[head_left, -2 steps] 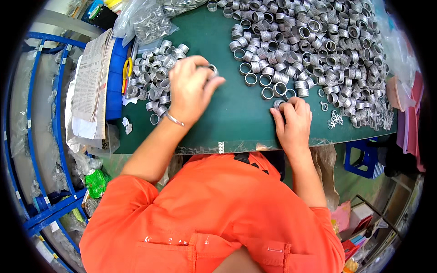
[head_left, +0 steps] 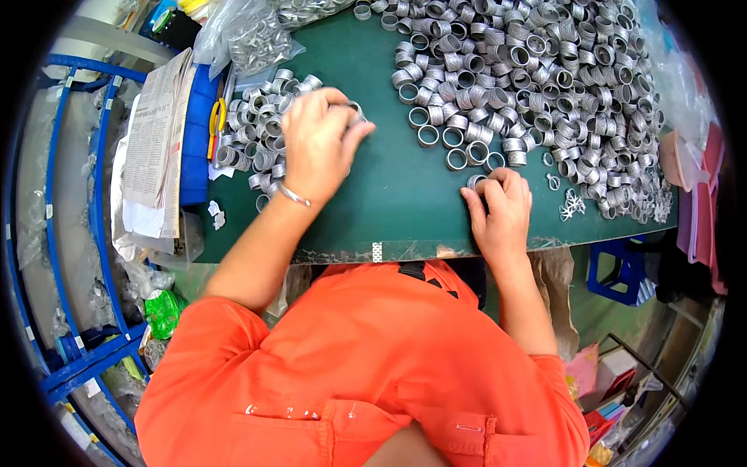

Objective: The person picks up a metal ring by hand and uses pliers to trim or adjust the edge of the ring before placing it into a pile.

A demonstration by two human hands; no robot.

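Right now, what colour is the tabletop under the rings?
Dark green: the tabletop shows best in the head view, between the two hands.

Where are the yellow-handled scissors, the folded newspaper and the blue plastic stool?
yellow-handled scissors (head_left: 217, 118), head view, on the yellow handle loops.
folded newspaper (head_left: 154, 124), head view, middle of the printed page.
blue plastic stool (head_left: 614, 272), head view, on its seat below the table edge.

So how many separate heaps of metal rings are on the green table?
2. A small heap lies at the table's left end, by the left hand; a large heap covers the far right, beyond the right hand. More rings may be hidden under the hands.
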